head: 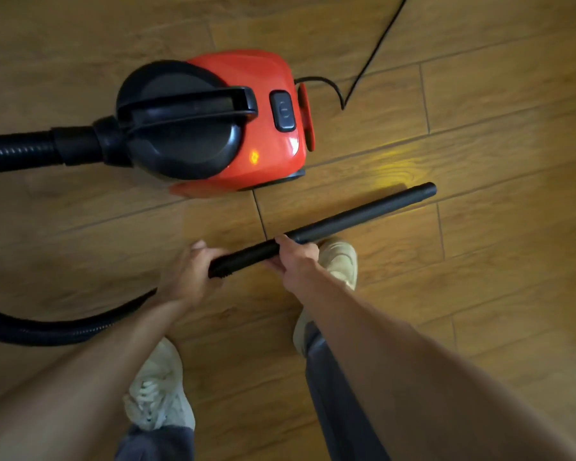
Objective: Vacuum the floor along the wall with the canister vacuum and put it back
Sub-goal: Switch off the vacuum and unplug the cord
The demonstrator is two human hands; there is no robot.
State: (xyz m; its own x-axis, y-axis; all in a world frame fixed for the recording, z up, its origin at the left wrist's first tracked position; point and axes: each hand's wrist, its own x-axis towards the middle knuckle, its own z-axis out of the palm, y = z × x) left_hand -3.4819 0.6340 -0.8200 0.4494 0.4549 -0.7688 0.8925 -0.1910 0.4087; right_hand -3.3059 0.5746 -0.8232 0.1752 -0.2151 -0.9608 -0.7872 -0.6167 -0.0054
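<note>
A ribbed black hose point(47, 331) curved across the wood-plank floor point(479, 294) and ran in under the left wrist. The left hand point(187, 277) reached forward, knuckles up, its fingers curled round the grooved near end of the wand point(363, 214). Just beyond stood the canister vacuum point(256, 94), glossy red with a rounded black lid and handle, on the floor. The smooth, matt black tube slanted away to the right, held low. The right hand point(296, 261) gripped it mid-length, fingers wrapped underneath. A thin black cord point(376, 48) trailed off behind the canister.
</note>
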